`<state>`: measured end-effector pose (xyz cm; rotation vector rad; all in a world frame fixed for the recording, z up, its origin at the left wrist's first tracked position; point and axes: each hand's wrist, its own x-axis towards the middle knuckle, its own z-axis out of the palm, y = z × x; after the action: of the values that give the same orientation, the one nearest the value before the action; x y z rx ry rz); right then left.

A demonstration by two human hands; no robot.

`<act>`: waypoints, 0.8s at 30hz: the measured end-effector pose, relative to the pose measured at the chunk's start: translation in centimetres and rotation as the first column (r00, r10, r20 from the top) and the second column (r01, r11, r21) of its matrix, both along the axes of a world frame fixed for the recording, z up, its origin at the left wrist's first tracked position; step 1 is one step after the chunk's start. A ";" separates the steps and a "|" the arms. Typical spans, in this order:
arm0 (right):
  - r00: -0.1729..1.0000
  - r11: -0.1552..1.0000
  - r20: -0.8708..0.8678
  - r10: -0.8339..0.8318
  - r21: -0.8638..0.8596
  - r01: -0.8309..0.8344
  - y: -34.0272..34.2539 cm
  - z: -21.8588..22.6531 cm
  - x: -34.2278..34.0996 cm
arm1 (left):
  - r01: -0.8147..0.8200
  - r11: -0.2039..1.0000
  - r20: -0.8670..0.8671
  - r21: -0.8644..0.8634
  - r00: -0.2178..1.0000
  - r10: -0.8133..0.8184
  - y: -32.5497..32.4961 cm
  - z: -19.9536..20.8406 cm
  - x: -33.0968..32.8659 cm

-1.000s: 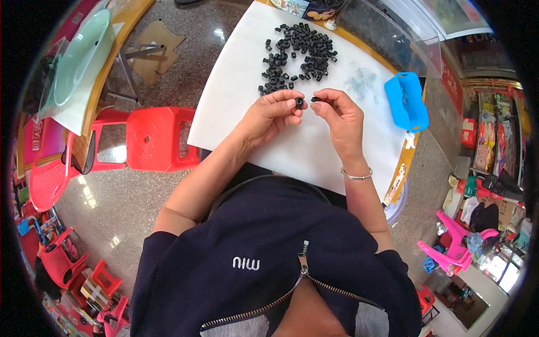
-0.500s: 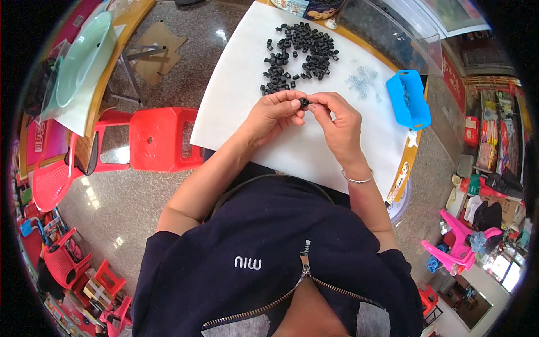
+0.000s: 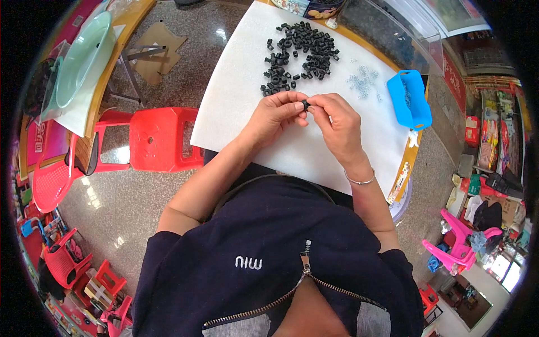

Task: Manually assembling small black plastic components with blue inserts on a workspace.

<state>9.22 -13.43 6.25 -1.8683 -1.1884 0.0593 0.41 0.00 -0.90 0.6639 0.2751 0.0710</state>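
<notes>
Above the near part of the white-covered table (image 3: 236, 112), my two hands meet at one small black plastic piece (image 3: 305, 105). My left hand (image 3: 275, 115) pinches it between thumb and forefinger. From the other side the fingertips of my right hand (image 3: 337, 121) close at the same piece; whether they also hold something tiny is hidden. Just beyond my hands lies a loose heap of similar black pieces (image 3: 314, 45). Small clear bluish bits (image 3: 364, 78) are scattered to the right of the heap. A blue plastic basket (image 3: 418, 115) at the right edge has more such bits inside.
A red plastic stool (image 3: 150, 140) stands at the table's left side. A clear bin (image 3: 387, 36) and a dark tin (image 3: 323, 10) sit along the far edge. Farther left, a pale green basin (image 3: 84, 62) rests on another table. A pink stool (image 3: 457, 241) lies at right.
My hands stay at nearly the same spot, fingertips together on the black piece. My right wrist and fingers have shifted very slightly. The heap and the basket look unchanged.
</notes>
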 end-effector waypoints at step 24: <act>0.989 0.992 0.066 0.129 -0.003 -0.129 -1.5 -1.8 0.4 | 0.157 0.914 -0.059 0.374 0.988 -0.146 -0.2 1.0 -0.3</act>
<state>9.60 -14.90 4.42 -1.8023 -1.3537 0.0692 0.06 -0.20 0.12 1.0697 0.2394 -0.0368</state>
